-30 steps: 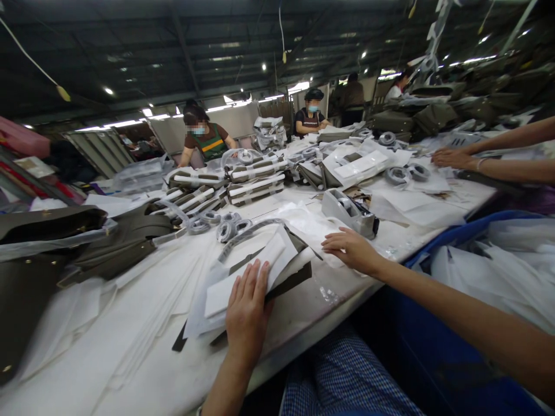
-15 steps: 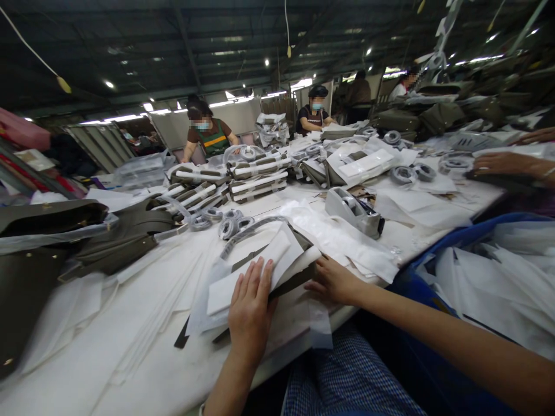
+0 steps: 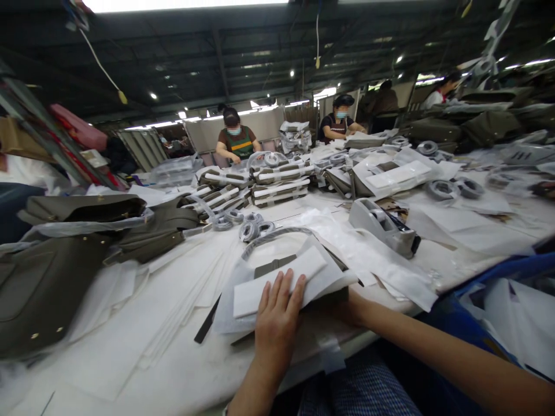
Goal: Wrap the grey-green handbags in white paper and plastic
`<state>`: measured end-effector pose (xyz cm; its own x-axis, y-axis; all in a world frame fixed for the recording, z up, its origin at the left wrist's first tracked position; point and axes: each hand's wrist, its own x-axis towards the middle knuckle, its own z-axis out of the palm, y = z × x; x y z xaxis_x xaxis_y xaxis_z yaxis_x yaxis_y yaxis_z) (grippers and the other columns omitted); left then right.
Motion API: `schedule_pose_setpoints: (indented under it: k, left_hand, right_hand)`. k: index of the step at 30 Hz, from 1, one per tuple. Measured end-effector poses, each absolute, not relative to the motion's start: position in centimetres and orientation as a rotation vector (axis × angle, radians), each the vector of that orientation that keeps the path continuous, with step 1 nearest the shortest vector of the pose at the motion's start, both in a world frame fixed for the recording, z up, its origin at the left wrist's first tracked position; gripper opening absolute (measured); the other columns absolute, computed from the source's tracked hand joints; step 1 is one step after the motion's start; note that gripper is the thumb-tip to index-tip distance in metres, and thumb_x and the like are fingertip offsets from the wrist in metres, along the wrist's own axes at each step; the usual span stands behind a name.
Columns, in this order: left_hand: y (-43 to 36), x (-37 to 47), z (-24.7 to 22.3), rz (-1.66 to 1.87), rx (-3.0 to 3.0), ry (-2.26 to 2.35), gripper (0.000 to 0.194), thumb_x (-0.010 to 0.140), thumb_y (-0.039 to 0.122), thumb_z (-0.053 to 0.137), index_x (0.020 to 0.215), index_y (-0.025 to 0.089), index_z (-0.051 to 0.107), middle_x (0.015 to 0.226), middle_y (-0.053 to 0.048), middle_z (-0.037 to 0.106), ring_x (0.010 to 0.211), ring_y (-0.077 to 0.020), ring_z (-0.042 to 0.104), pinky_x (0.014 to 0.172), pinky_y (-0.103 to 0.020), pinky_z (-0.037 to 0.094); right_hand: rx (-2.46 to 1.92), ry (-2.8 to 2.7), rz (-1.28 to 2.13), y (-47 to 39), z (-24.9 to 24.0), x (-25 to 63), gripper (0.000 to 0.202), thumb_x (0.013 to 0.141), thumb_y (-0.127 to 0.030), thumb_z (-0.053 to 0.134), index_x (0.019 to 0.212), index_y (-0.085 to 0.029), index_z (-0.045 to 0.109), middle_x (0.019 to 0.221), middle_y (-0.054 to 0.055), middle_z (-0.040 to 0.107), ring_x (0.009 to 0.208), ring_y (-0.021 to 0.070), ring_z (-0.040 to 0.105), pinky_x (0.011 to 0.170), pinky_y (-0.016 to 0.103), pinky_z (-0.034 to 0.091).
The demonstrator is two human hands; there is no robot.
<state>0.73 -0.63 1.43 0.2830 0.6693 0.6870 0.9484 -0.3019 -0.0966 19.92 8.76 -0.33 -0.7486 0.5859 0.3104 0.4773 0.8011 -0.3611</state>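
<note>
- Can see the bag (image 3: pixel 277 264) at lower centre of the frame, on the tabletop (image 3: pixel 203 372), with a white pad (image 3: pixel 251 296) on top.
- Note the pad's long axis: lower left to upper right.
- See left hand (image 3: pixel 280 323) unclenched, laid across the pad, nearer its middle.
- Find right hand (image 3: pixel 353 306) at the bag's right end, partly hidden; cannot tell whether gripping.
- Place pad leftward of right hand.

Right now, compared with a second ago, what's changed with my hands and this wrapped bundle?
Your right hand has moved from near the tape dispenser back toward you, to the right-hand end of the wrapped bundle, where it's now partly hidden. Your left hand still lies on the white pad, and the tape dispenser hasn't visibly moved.
</note>
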Motion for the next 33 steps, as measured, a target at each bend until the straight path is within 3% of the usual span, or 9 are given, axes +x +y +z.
schedule_pose_setpoints:
  k: [3, 8, 11, 15, 19, 22, 27, 30, 33]
  left_hand:
    - [-0.6, 0.9, 1.3, -0.719, -2.054, -1.444, 0.055, 0.098, 0.02, 0.048, 0.151, 0.025, 0.036, 0.152, -0.006, 0.047, 0.139, -0.026, 0.044, 0.112, -0.046, 0.043]
    - [-0.6, 1.6, 0.2, -0.665, -2.056, -1.402, 0.05, 0.1, 0.022, 0.047, 0.149, 0.028, 0.041, 0.149, -0.006, 0.051, 0.137, -0.027, 0.048, 0.108, -0.047, 0.047]
    - [-0.5, 2.2, -0.5, -0.693, -2.037, -1.35, 0.047, 0.099, 0.026, 0.049, 0.146, 0.028, 0.046, 0.145, -0.007, 0.055, 0.134, -0.0278, 0.051, 0.107, -0.048, 0.048]
    - [-0.9, 2.6, -0.6, -0.689, -2.018, -1.337, 0.046, 0.099, 0.027, 0.051, 0.145, 0.029, 0.047, 0.142, -0.007, 0.058, 0.131, -0.0275, 0.054, 0.106, -0.047, 0.049]
    - [-2.3, 2.6, -0.6, -0.704, -1.996, -1.321, 0.043, 0.1, 0.028, 0.048, 0.142, 0.03, 0.05, 0.14, -0.005, 0.06, 0.13, -0.026, 0.055, 0.105, -0.046, 0.049]
    - [-3.6, 2.4, -0.7, -0.72, -1.981, -1.32, 0.041, 0.101, 0.028, 0.045, 0.142, 0.031, 0.051, 0.14, -0.005, 0.06, 0.132, -0.0253, 0.053, 0.107, -0.045, 0.048]
    - [-4.2, 1.8, -0.9, -0.721, -1.973, -1.33, 0.041, 0.1, 0.03, 0.047, 0.141, 0.032, 0.052, 0.14, -0.004, 0.06, 0.133, -0.0244, 0.052, 0.109, -0.045, 0.046]
    - [-3.9, 1.8, -1.0, -0.744, -1.963, -1.326, 0.041, 0.1, 0.031, 0.047, 0.14, 0.032, 0.053, 0.139, -0.004, 0.061, 0.133, -0.024, 0.052, 0.11, -0.044, 0.045]
    - [-3.6, 1.7, -1.0, -0.743, -1.979, -1.334, 0.042, 0.1, 0.031, 0.048, 0.141, 0.032, 0.051, 0.14, -0.005, 0.06, 0.134, -0.0242, 0.051, 0.111, -0.044, 0.043]
  right_hand:
    - [-0.798, -2.674, 0.496, 5.9, 1.4, 22.1, 0.039, 0.09, -0.019, 0.054, 0.126, -0.028, 0.067, 0.114, 0.005, 0.074, 0.108, 0.0277, 0.066, 0.1, 0.042, 0.053]
    - [-0.704, -2.695, 0.897, 2.4, 8.3, 26.4, 0.018, 0.094, -0.03, 0.057, 0.097, -0.028, 0.075, 0.092, 0.004, 0.076, 0.085, 0.0199, 0.072, 0.079, 0.027, 0.057]
    - [-0.817, -2.471, 0.738, 4.6, 11.6, 26.0, 0.02, 0.093, -0.036, 0.058, 0.087, -0.028, 0.076, 0.089, 0.003, 0.077, 0.085, 0.0209, 0.072, 0.08, 0.029, 0.056]
    - [-0.909, -2.403, 0.399, 11.6, 11.0, 21.2, 0.029, 0.092, -0.035, 0.057, 0.114, -0.024, 0.072, 0.117, 0.007, 0.073, 0.106, 0.0268, 0.068, 0.098, 0.04, 0.052]
    - [-1.1, -2.669, 0.359, 17.5, 7.3, 15.3, 0.057, 0.076, -0.019, 0.07, 0.132, -0.012, 0.06, 0.138, 0.019, 0.058, 0.127, 0.0332, 0.055, 0.107, 0.046, 0.044]
    - [-1.196, -2.641, 0.431, 19.7, 5.1, 12.6, 0.048, 0.069, -0.011, 0.069, 0.117, -0.009, 0.068, 0.123, 0.022, 0.067, 0.115, 0.0349, 0.062, 0.1, 0.044, 0.048]
    - [-1.283, -2.385, 0.666, 22.0, 4.4, 11.9, 0.022, 0.074, -0.014, 0.061, 0.091, -0.015, 0.075, 0.089, 0.008, 0.075, 0.091, 0.0241, 0.068, 0.086, 0.032, 0.051]
    - [-1.299, -2.156, 0.889, 22.4, 5.0, 12.4, 0.022, 0.078, -0.024, 0.06, 0.091, -0.014, 0.075, 0.075, 0.006, 0.073, 0.071, 0.0196, 0.068, 0.07, 0.029, 0.054]
    - [-1.227, -1.963, 1.086, 21.6, 6.0, 13.1, 0.032, 0.081, -0.037, 0.062, 0.096, -0.012, 0.075, 0.076, 0.009, 0.074, 0.069, 0.0202, 0.069, 0.067, 0.03, 0.056]
